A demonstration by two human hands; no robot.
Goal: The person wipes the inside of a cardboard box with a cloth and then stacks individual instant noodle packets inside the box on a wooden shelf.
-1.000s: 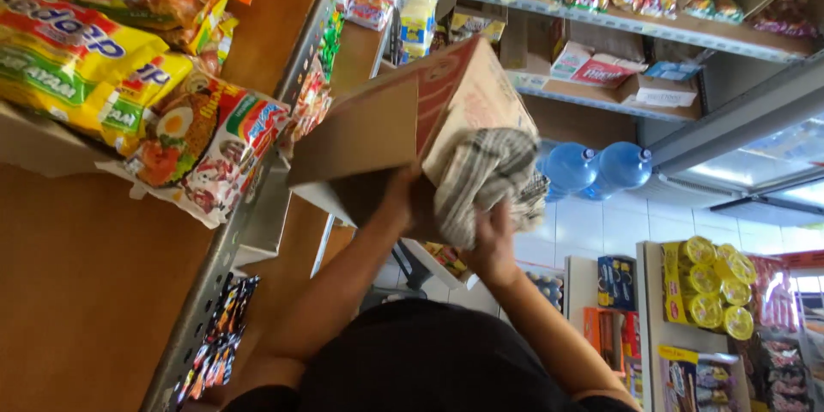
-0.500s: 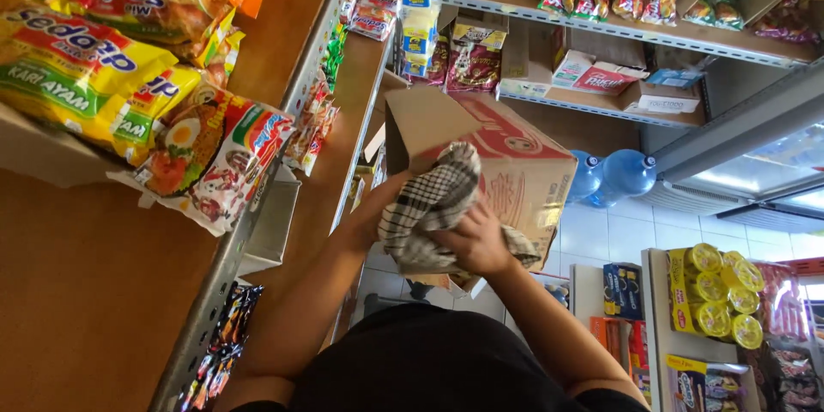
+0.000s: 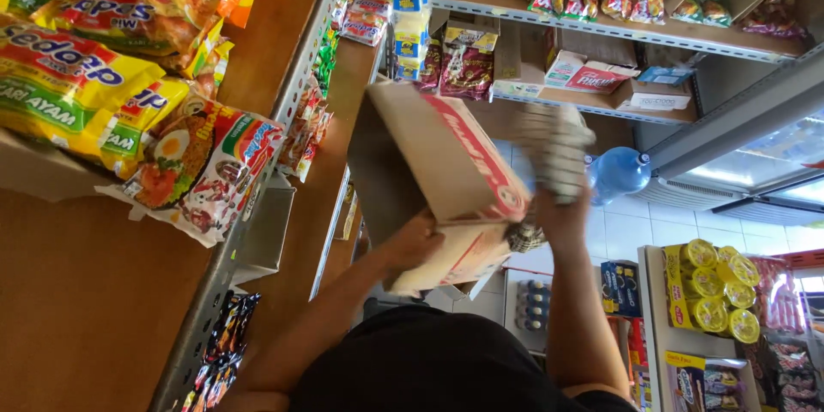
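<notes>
Center frame, the left hand (image 3: 421,245) has its fingers clamped on the underside of the cardboard box (image 3: 438,176), tilted up. Just right, the right hand (image 3: 562,215) grips a checkered cloth (image 3: 556,150), blurred, beside the box's edge.

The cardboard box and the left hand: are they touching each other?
Touching. The head view shows the left hand pressed against the underside of the cardboard box, with no gap.

The left hand (image 3: 421,240) grips a cardboard box (image 3: 438,163); the right hand (image 3: 562,215) holds a checked cloth (image 3: 556,150).
</notes>
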